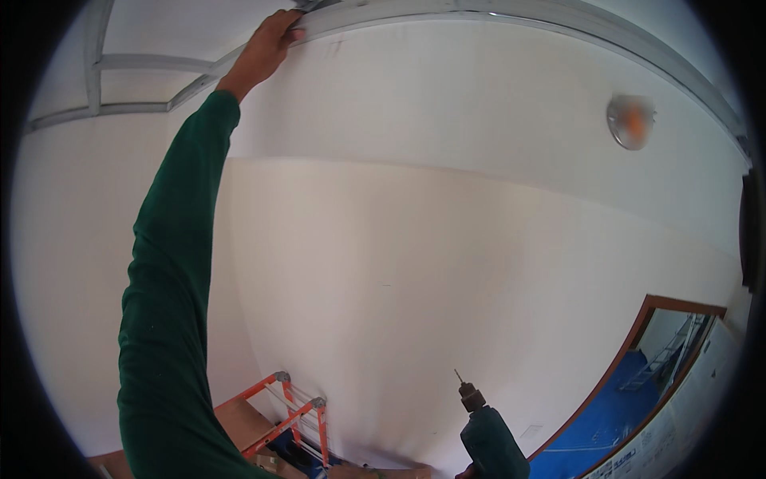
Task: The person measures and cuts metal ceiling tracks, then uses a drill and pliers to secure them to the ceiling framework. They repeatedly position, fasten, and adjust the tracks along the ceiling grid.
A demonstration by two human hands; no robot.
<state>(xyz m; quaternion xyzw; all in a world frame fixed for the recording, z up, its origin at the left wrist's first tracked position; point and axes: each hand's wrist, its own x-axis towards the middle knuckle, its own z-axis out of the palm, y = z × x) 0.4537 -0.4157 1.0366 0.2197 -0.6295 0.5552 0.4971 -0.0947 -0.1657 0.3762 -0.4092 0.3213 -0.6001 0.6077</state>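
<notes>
My left arm, in a green sleeve, stretches up to the top of the view. There my left hand (266, 49) has its fingers curled over the edge of a grey metal ceiling channel (399, 14). A dark grey piece (317, 5) shows just past the fingertips, mostly cut off by the upper edge. Low in the view, right of the middle, a dark green power drill (495, 444) points up with a thin bit in its chuck. Only a sliver of my right hand (463, 473) shows at the drill's side, closed on it at the lower edge.
Pale walls (383, 263) stand ahead. More metal framing (152, 62) crosses the upper left. An orange-framed ladder (299, 411) stands below, near cardboard. A round fixture with a blurred orange middle (632, 122) is at upper right. A brown-framed doorway (618, 351) shows blue flooring and another ladder.
</notes>
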